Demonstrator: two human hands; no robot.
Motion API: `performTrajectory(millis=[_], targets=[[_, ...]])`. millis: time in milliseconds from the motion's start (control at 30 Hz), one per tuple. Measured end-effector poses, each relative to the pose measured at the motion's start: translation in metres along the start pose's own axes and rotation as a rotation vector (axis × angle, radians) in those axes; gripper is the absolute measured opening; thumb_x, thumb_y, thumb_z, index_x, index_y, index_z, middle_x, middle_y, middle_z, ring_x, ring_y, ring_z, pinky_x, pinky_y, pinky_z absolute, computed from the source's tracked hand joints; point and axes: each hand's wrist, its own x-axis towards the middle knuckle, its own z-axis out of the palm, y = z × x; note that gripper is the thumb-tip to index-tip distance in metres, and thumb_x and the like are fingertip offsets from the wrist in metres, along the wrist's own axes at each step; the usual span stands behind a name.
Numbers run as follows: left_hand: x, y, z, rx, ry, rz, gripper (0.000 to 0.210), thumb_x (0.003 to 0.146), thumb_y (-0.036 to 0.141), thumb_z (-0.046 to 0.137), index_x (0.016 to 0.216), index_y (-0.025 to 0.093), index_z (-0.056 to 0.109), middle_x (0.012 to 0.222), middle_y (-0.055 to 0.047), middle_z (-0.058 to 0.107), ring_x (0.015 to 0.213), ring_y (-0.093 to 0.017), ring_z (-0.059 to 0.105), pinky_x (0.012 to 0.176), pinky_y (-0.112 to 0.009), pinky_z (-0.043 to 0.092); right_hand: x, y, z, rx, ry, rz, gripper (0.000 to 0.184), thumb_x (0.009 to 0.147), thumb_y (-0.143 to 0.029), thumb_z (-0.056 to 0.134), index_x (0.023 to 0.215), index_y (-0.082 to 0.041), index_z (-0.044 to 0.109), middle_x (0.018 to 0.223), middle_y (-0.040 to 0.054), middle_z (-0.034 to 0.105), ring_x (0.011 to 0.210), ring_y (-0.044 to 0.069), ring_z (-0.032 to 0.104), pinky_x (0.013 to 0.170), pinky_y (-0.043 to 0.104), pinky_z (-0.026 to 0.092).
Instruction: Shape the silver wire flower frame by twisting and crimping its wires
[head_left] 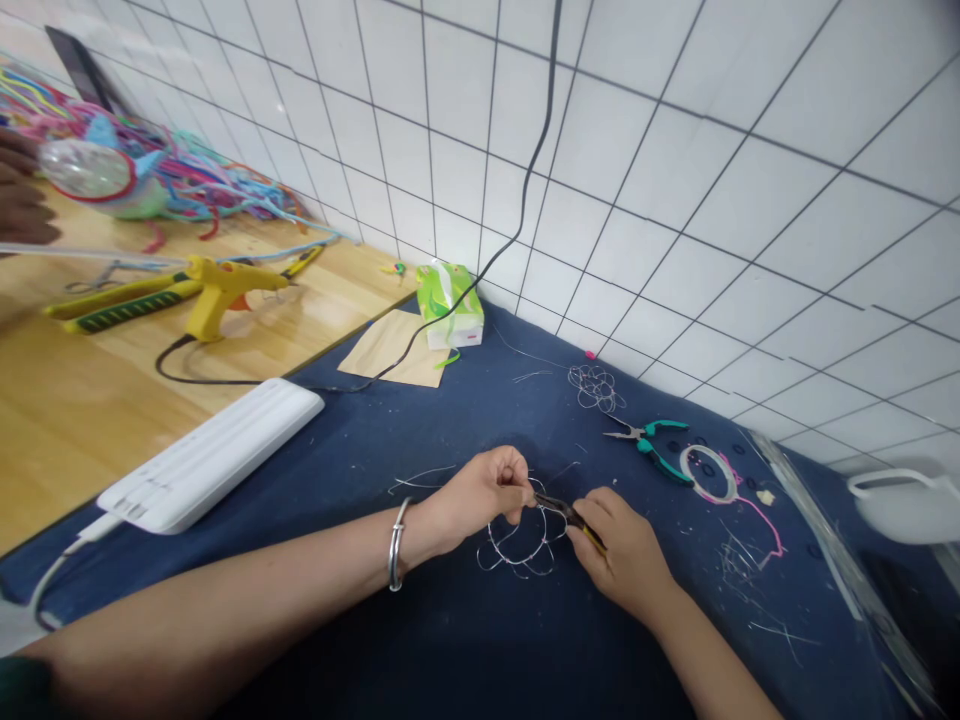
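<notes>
Wire flower (517,545) lies on the blue cloth (480,640), pinched at its top by the left hand (484,490). Right hand (626,550) grips small pliers (566,512) against it. Green pliers (652,445) lie just beyond.

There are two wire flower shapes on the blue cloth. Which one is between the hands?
The nearer wire flower, pinched by the left hand and met by the right hand's pliers. The other wire flower lies untouched near the wall.

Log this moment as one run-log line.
left hand: pinching wire flower frame | right hand: gripping small pliers on frame | teal pliers: idle on blue cloth
</notes>
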Motion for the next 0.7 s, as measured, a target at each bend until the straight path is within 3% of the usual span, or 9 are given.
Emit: performTrajectory(millis=[300,700], targets=[[0.0002,-0.0005,-0.0003,0.035,-0.011,0.011,0.012,0.070,0.013,0.055,0.077,0.016,0.046,0.066,0.002,0.057,0.051,-0.007,0.050,0.054,-0.022,0.036,-0.0007,-0.0038,-0.0024,-0.081,-0.075,0.035,0.015,0.084,-0.027,0.042,0.087,-0.019,0.054,0.082,0.0048,0.048,0.073,0.014,0.047,0.064,0.025,0.040],[0.0004,0.0012,0.0004,0.063,0.003,0.014,0.011,0.070,0.012,0.053,0.076,0.016,0.046,0.066,0.002,0.058,0.051,-0.007,0.050,0.053,-0.022,0.036,-0.0024,-0.0040,0.0008,-0.072,0.001,0.017,0.015,0.083,-0.026,0.042,0.084,-0.019,0.055,0.078,0.0042,0.049,0.070,0.013,0.049,0.062,0.023,0.040]])
